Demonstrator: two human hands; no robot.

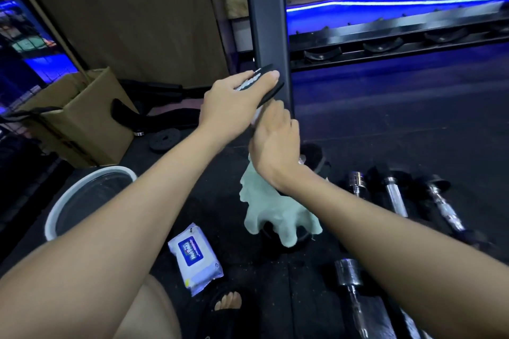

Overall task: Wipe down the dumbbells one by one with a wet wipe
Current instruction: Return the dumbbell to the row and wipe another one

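Note:
My left hand [234, 102] grips the black upper head of a dumbbell [271, 85], which I hold up off the floor, tilted, in front of a dark post. Just below it, my right hand [275, 140] is closed around the handle with a pale green wet wipe [270, 209]; the wipe's loose end hangs down under my wrist. The handle itself is hidden by my hand. A black lower head [314, 154] shows behind my right wrist. Several more chrome-handled dumbbells [394, 195] lie on the dark floor to the right, one [355, 283] nearer me.
A blue-and-white wet wipe pack [195, 256] lies on the floor by my sandalled foot [228, 303]. A white-rimmed bucket [91, 201] stands at the left, with a cardboard box [82, 118] behind it. The rack post [267, 22] and dumbbell rack [385, 44] are ahead.

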